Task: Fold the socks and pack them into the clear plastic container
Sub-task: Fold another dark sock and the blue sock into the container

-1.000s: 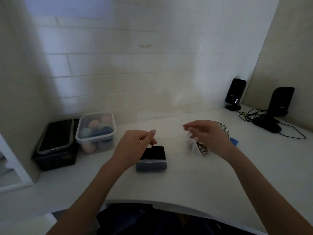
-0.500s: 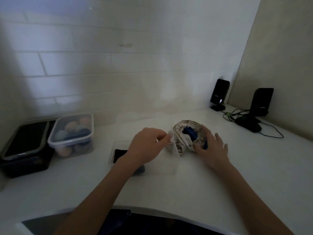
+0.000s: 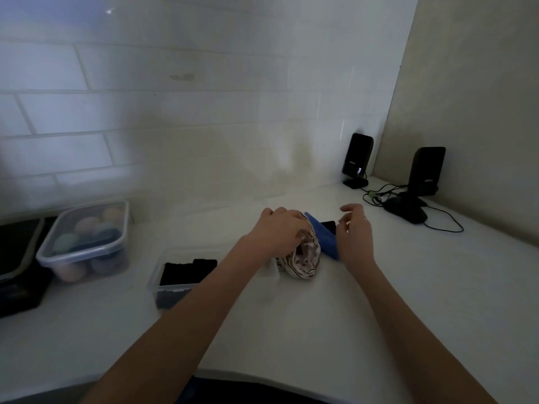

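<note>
Half a second ago the left hand hovered short of the sock pile; now it is closed on the striped cream sock, suggesting the next fold is starting. The right hand hangs open beside it, over a blue sock. Left of the grip, the clear plastic container holds dark socks; nothing blocks it.

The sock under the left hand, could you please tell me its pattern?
Cream with thin dark stripes, seen in the head view.
</note>
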